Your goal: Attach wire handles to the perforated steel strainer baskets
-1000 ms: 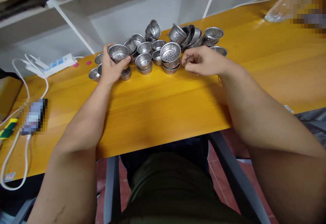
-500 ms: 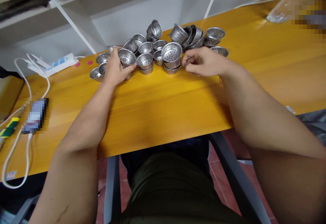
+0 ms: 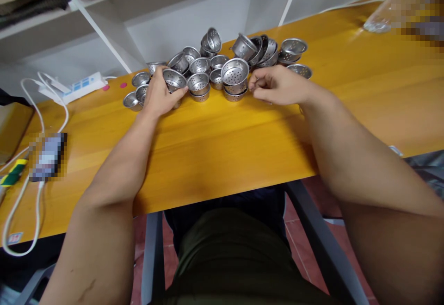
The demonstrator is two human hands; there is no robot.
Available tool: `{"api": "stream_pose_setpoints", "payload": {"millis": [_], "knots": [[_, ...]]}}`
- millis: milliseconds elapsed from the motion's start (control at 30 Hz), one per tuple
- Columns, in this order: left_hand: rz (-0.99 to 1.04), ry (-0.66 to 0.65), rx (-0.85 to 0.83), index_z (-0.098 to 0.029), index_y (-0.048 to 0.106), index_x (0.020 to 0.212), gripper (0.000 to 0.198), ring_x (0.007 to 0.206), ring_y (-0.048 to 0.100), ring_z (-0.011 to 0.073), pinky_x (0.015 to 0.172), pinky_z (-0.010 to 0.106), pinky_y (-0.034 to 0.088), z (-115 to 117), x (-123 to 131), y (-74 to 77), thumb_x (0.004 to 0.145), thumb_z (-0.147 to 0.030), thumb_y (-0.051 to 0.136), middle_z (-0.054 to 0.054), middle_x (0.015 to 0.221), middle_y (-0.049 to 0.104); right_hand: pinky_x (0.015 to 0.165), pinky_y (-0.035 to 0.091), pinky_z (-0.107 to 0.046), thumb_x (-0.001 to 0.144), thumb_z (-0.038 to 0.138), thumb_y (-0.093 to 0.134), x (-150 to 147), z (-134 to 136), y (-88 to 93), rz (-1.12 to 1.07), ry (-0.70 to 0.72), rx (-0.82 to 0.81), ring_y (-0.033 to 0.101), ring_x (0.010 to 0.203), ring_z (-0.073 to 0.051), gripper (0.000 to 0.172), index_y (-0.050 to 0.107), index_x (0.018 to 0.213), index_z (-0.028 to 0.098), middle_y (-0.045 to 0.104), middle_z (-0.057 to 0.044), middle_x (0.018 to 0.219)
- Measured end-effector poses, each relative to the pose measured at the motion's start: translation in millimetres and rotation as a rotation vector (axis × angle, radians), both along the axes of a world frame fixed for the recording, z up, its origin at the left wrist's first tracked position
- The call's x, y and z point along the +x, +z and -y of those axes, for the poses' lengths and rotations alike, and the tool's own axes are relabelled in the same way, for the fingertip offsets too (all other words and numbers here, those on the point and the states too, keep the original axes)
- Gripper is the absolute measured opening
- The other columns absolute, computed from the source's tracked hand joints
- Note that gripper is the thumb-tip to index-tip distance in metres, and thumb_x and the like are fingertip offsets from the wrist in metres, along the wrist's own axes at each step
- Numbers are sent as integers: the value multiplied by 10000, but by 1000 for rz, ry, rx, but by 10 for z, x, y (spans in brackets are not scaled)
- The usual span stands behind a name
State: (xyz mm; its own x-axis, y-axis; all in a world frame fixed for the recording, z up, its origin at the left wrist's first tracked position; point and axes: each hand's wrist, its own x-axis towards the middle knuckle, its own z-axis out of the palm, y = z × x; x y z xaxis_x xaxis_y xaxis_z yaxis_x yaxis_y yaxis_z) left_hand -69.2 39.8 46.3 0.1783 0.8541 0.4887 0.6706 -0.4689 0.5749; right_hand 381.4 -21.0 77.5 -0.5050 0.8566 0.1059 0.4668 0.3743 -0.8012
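Note:
Many small perforated metal cups stand and lean in a cluster at the back of the yellow wooden table [image 3: 215, 143]. My left hand [image 3: 161, 94] is wrapped round one metal cup [image 3: 175, 79] at the left of the cluster, thumb on its near right side. My right hand [image 3: 274, 85] has its fingers curled beside a stack of cups [image 3: 235, 73]; what they hold, if anything, is hidden. Between the hands is another stacked pair [image 3: 199, 85]. Tilted cups [image 3: 243, 46] lean together behind my right hand.
At the left are a white power strip [image 3: 78, 87], a phone [image 3: 48, 157] on a white cable [image 3: 37, 217], and a green and yellow object [image 3: 14, 173]. A clear plastic container [image 3: 381, 18] stands at the back right. Grey shelving [image 3: 187, 13] rises behind the cups.

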Motion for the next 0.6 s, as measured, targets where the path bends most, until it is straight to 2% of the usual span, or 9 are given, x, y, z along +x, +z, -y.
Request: {"api": "stream_pose_setpoints", "payload": {"millis": [167, 300, 467, 600], "knots": [[5, 2, 16, -333, 632, 1482, 1014, 1719, 736, 536, 1494, 787, 547, 17, 28, 21, 844, -959, 1109, 138, 1499, 854, 708, 423, -387, 980, 201, 943, -15, 36, 28, -2, -3, -10, 536, 726, -193, 269, 701, 997, 316, 686, 40, 798], [-1, -2, 15, -317, 596, 1532, 1073, 1744, 718, 469, 1469, 717, 560, 28, 18, 28, 888, -1059, 1028, 109, 1497, 871, 719, 427, -394, 927, 216, 926, -22, 32, 24, 7, -10, -4, 541, 722, -198, 255, 700, 988, 318, 706, 30, 834], [2, 4, 33, -368, 577, 1543, 1071, 1630, 797, 515, 1460, 759, 587, 96, 74, 57, 832, -982, 1090, 118, 1539, 857, 701, 416, -396, 920, 405, 984, -6, -6, -15, -2, 2, -14, 539, 713, -209, 304, 697, 986, 332, 686, 27, 809], [21, -7, 84, -411, 604, 1539, 1080, 1645, 767, 529, 1482, 789, 583, 169, 167, 141, 781, -990, 1112, 120, 1620, 823, 719, 440, -414, 968, 546, 1021, -15, 27, -7, 5, -8, -15, 530, 745, -219, 395, 688, 994, 335, 677, 14, 816]]}}
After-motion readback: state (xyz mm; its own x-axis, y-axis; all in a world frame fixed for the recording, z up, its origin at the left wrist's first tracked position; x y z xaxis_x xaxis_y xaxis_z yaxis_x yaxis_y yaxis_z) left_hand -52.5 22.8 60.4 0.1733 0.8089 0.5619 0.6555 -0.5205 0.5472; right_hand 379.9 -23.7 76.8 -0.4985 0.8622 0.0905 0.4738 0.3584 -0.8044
